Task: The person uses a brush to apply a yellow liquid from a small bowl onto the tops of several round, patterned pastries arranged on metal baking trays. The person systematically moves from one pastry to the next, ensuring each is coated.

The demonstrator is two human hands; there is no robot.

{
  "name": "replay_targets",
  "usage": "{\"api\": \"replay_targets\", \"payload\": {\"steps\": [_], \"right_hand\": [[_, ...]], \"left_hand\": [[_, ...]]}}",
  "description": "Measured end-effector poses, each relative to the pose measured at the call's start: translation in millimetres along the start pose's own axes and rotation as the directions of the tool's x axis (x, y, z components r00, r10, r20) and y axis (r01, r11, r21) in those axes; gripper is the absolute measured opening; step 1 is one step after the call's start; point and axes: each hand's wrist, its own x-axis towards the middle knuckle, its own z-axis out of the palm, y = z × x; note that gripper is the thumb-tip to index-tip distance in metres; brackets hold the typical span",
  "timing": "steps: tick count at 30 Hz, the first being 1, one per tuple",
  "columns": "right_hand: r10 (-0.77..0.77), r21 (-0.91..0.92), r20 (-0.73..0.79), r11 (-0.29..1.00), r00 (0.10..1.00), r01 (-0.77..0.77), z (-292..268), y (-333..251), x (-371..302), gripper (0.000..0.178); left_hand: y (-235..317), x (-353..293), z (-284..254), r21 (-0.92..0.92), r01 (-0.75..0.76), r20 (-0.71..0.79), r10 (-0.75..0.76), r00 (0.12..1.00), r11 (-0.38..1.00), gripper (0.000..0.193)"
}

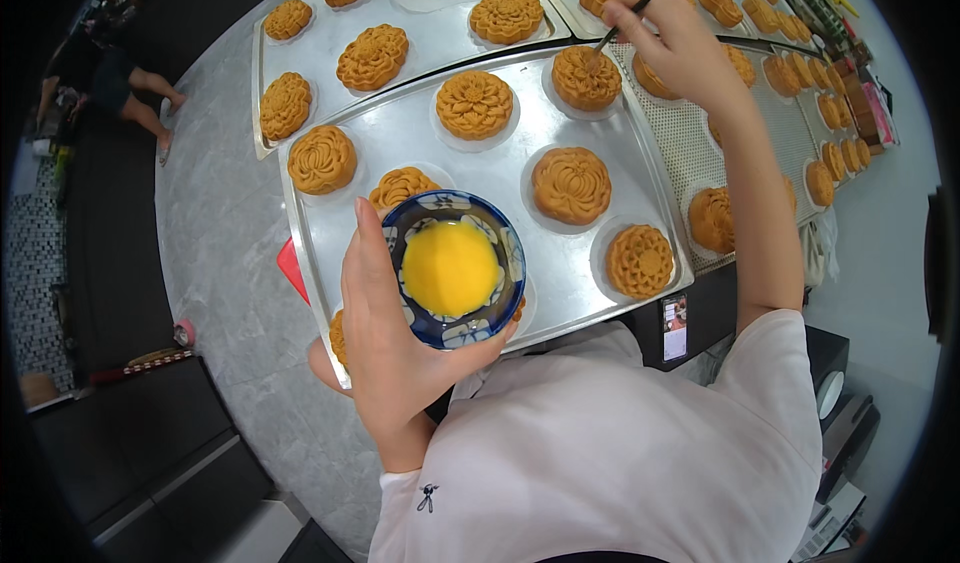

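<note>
My left hand (pixel 385 313) is wrapped round a small blue-and-white patterned bowl (pixel 513 263), which is held above the near tray. Bright yellow liquid (pixel 450 268), like beaten egg, lies in it. Up at the right, my right hand (pixel 675 48) grips a thin dark brush (pixel 645 1). The brush tip reaches down to the top of a golden mooncake (pixel 587 78) at the tray's far right corner. Other mooncakes with pressed flower patterns, such as the ribbed mooncake (pixel 571 186), sit on paper rounds on the metal tray (pixel 385 128). The bowl and left hand partly hide some of them.
A second metal tray (pixel 430 38) of mooncakes lies beyond. Mesh-lined trays (pixel 670 138) with more stand to the right. A phone (pixel 675 328) lies near the tray's right front corner. Another person's legs (pixel 145 98) show at the far left, by dark cabinets (pixel 120 453).
</note>
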Motion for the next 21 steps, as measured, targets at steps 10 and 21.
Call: {"api": "replay_targets", "payload": {"steps": [10, 21], "right_hand": [[-0.120, -0.116, -0.082, 0.987, 0.989, 0.110, -7.0, 11.8, 3.5, 0.029], [-0.064, 0.244, 0.097, 0.969, 0.993, 0.039, -9.9, 1.1, -22.2, 0.031]], "left_hand": [[-0.4, 1.9, 0.3, -0.035, 0.007, 0.005, -0.006, 1.000, 0.999, 0.135], [0.1, 2.4, 0.8, 0.010, 0.032, 0.001, -0.032, 0.999, 0.999, 0.134]]}}
